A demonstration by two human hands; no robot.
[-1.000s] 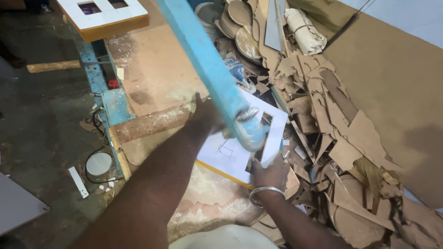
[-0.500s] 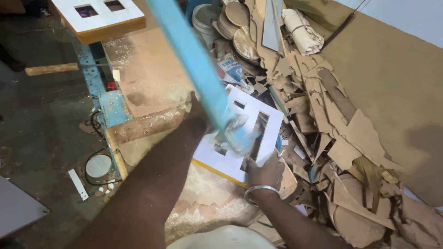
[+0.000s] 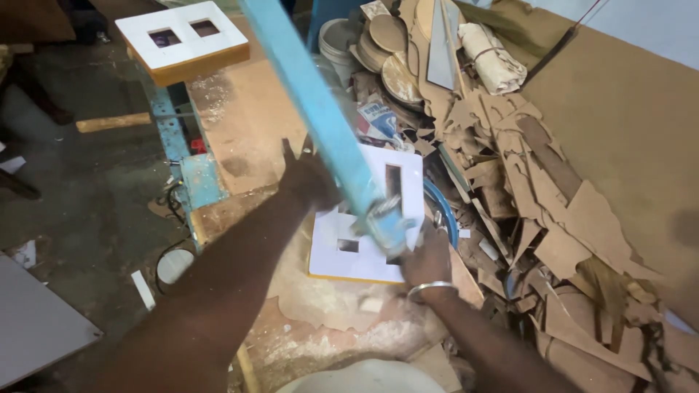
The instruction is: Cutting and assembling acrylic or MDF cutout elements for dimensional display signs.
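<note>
1. A white laminated board (image 3: pixel 364 240) with rectangular cut-outs lies flat on the dusty table (image 3: pixel 247 116); it sits between the two hands, under the low end of a blue saw arm (image 3: pixel 313 109).
2. The left hand (image 3: pixel 309 178) rests at the board's far left edge, just left of the blue arm; its grip looks flattened, pressing down rather than closed round anything; the fingers are partly hidden, so I cannot tell more.
3. The right hand (image 3: pixel 428 258), with a metal bangle (image 3: pixel 431 290) at the wrist, touches the board's near right corner; whether its grip pinches the edge or only pushes is blurred.
4. The board's long axis runs away from the right grip and slightly leftward; the blue arm crosses it on a slant, ending at a blurred blade head (image 3: pixel 384 225) just left of the right grip, which is the nearer hand.
5. To the right of both grips lies a heap of brown board offcuts (image 3: pixel 553 204); well beyond the left grip sits a second white board with two cut-outs (image 3: pixel 182 40).
</note>
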